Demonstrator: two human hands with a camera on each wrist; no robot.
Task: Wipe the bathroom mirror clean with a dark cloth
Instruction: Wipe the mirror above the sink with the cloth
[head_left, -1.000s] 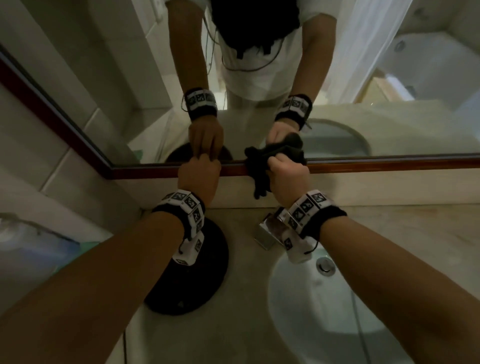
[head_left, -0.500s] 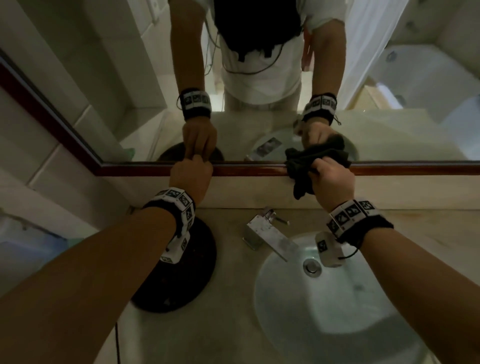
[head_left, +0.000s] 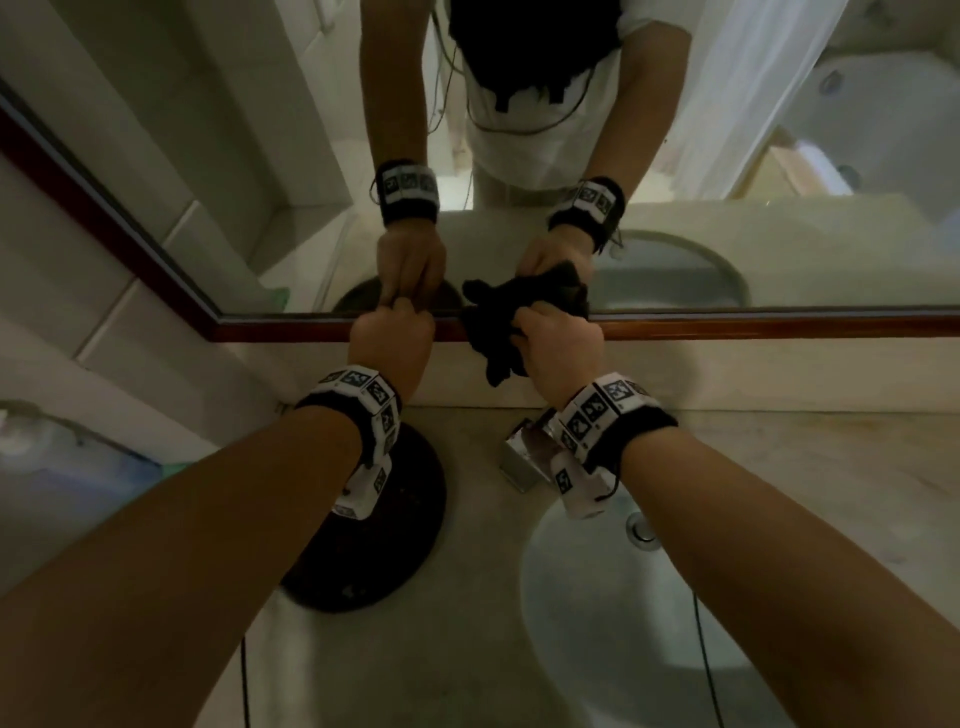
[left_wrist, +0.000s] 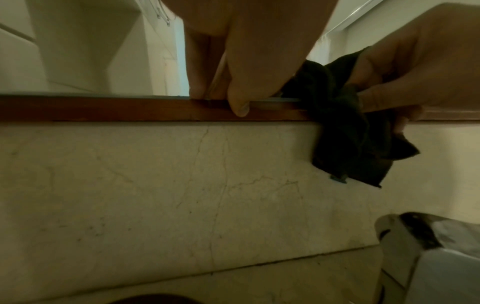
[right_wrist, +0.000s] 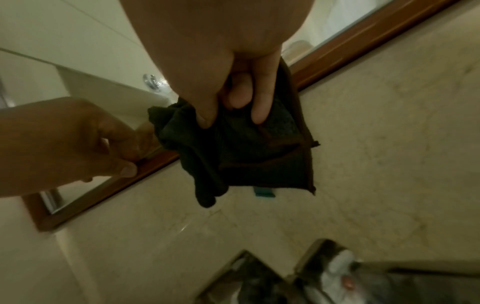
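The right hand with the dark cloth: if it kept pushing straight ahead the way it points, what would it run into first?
Most likely the mirror at its bottom edge. The right hand already grips the dark cloth bunched over the wooden frame, so nothing but cloth seems to lie between.

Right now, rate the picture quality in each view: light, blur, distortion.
Head view: dim, wide-angle bending of the mirror frame, edges soft. Left wrist view: dark cloth nearly black, left hand close and soft. Right wrist view: fingers clear on the cloth, faucet below blurred.
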